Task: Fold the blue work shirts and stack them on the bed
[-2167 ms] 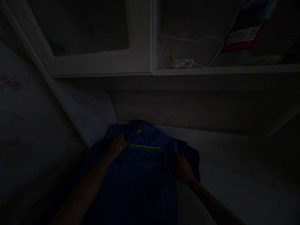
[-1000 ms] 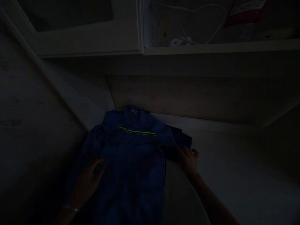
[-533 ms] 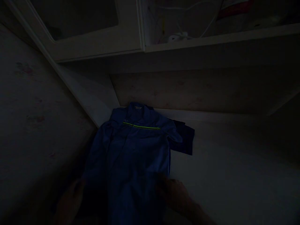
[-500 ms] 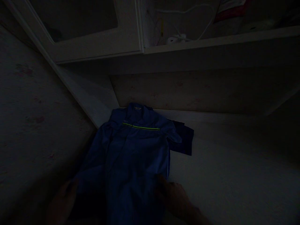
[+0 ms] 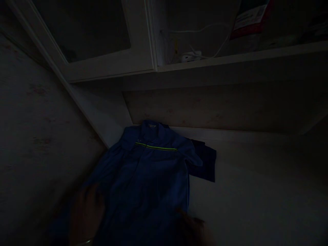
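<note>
A blue work jacket (image 5: pixel 153 177) with a collar and a yellow-green stripe across the chest lies front up on the white surface, in very dim light. On its left side, my left hand (image 5: pixel 87 212) is over the sleeve, fingers loosely apart and blurred; a bracelet or watch band shows at the wrist. At the lower right edge of the jacket is my right hand (image 5: pixel 193 227), one finger reaching onto the cloth. Darkness and blur hide whether that hand grips the fabric. A folded dark navy garment (image 5: pixel 205 164) sticks out from under the right sleeve.
A white cabinet with a framed door (image 5: pixel 102 65) and an open shelf (image 5: pixel 243 58) overhangs the surface. On the shelf are a white cable (image 5: pixel 192 56) and a red-and-white packet (image 5: pixel 249 20). Flowered wallpaper (image 5: pixel 38 130) covers the left wall.
My left hand has moved right and inward over the jacket and its fingers have loosened from the sleeve. My right hand sits slightly lower. The view has tilted up a little.
</note>
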